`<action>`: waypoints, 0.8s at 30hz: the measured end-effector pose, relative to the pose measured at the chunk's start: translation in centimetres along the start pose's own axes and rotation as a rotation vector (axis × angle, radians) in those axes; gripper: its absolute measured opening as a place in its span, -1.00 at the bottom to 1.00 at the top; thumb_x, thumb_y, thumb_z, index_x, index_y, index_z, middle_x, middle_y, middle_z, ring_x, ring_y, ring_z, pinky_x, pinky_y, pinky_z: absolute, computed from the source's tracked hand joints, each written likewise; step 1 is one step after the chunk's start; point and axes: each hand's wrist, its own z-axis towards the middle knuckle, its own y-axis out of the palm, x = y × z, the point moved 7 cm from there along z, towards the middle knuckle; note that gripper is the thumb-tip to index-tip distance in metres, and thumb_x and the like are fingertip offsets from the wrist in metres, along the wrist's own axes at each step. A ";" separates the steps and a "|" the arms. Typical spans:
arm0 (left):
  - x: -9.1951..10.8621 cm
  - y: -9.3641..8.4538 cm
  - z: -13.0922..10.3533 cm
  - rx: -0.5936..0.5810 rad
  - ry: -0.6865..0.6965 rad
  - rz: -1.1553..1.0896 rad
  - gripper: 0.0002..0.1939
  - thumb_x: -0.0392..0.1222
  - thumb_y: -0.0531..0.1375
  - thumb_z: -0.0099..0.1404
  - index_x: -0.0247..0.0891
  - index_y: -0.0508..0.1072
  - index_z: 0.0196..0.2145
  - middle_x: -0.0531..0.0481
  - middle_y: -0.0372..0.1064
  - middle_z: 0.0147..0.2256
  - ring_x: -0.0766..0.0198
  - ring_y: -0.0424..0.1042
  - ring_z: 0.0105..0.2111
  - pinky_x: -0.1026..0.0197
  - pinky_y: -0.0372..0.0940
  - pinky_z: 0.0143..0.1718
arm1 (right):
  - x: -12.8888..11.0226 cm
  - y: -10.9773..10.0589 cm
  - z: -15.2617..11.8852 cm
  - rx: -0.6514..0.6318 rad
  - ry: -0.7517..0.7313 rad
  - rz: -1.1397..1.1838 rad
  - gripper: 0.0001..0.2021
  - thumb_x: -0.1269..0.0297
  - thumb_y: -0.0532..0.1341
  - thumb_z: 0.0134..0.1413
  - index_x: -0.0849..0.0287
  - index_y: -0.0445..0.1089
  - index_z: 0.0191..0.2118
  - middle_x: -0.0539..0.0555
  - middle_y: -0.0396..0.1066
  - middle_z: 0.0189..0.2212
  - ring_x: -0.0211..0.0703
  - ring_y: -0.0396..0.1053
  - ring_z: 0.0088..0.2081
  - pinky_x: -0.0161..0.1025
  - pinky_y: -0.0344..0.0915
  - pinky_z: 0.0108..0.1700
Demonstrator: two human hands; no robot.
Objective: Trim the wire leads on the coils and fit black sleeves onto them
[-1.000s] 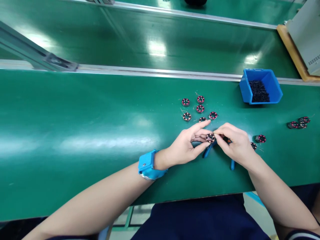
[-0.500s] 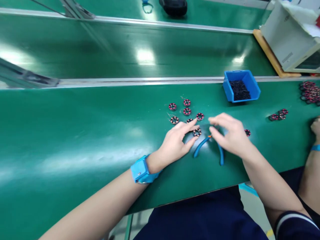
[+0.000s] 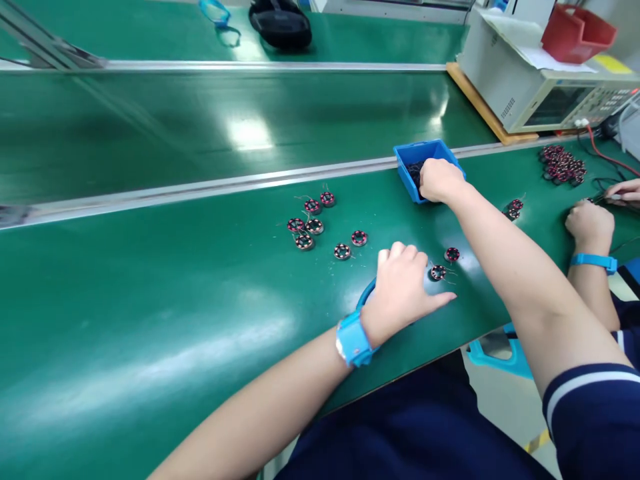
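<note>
My right hand [image 3: 440, 180] reaches into the blue bin [image 3: 434, 148] of small black pieces [image 3: 415, 171]. Its fingers are curled and the tips are hidden among the pieces. On the bench, my left hand [image 3: 400, 283] has its thumb stretched out to the right and lies over the pliers; one blue handle [image 3: 367, 292] shows beside it. Near that thumb sits a small wire-wound stator [image 3: 438, 273] with loose wire ends, and another stator [image 3: 452, 254] lies just behind it. Left of the hand are two stators [image 3: 343, 251] and a cluster of several more [image 3: 313, 227].
A co-worker's hand [image 3: 590, 225] works at the right, near a few stators [image 3: 515, 209] and a large pile of them [image 3: 563, 165]. A bench instrument [image 3: 530, 87] carrying a red bin [image 3: 577, 33] stands at the back right. A metal rail [image 3: 210, 189] crosses behind the work area.
My right hand has left the pliers and gone forward into the blue bin. My left hand has come over the pliers, and the stator by it now lies to its right. The view has swung right.
</note>
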 end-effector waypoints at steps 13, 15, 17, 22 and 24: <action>-5.6 -2.9 -5.2 0.327 -0.076 -0.801 -0.75 -0.32 0.24 0.14 -0.31 0.43 -0.18 -0.10 0.52 -0.25 0.25 0.52 -0.28 0.19 0.45 -0.18 | 2.2 -1.3 -1.9 0.345 0.002 0.461 -0.96 0.48 0.23 -0.18 0.25 0.43 -0.51 0.19 0.52 -0.42 0.03 0.46 -0.29 -0.08 0.37 -0.11; -7.8 -2.8 -6.7 0.285 -0.175 -0.910 -0.73 -0.32 0.25 0.13 -0.34 0.42 -0.16 -0.11 0.52 -0.27 0.26 0.53 -0.31 0.25 0.48 -0.24 | 1.1 -0.8 -4.1 0.342 -0.023 0.739 -0.97 0.46 0.24 -0.21 0.22 0.39 -0.55 0.12 0.48 -0.51 -0.07 0.43 -0.42 -0.12 0.39 -0.26; -9.6 -2.5 -7.8 0.265 -0.255 -0.953 -0.70 -0.30 0.27 0.12 -0.36 0.43 -0.15 -0.13 0.52 -0.27 0.26 0.53 -0.32 0.28 0.50 -0.30 | -1.9 0.9 -7.0 0.177 -0.139 1.089 -0.96 0.40 0.27 -0.21 0.21 0.39 -0.53 0.06 0.45 -0.55 -0.17 0.39 -0.50 -0.19 0.37 -0.40; -11.0 -2.3 -7.8 0.247 -0.257 -0.979 -0.72 -0.30 0.27 0.13 -0.36 0.47 -0.16 -0.13 0.49 -0.23 0.28 0.51 -0.30 0.29 0.50 -0.30 | -7.8 6.0 -13.1 -0.248 -0.161 1.465 -0.76 0.21 0.41 -0.26 0.19 0.40 -0.45 0.00 0.45 -0.55 -0.27 0.39 -0.53 -0.28 0.38 -0.46; -10.9 -2.3 -7.4 0.235 -0.252 -0.985 -0.72 -0.30 0.26 0.14 -0.37 0.47 -0.16 -0.14 0.48 -0.22 0.28 0.51 -0.31 0.28 0.50 -0.28 | -8.1 7.0 -13.5 -0.286 -0.131 1.483 -0.73 0.20 0.43 -0.28 0.19 0.40 -0.44 -0.01 0.44 -0.55 -0.29 0.40 -0.53 -0.30 0.39 -0.45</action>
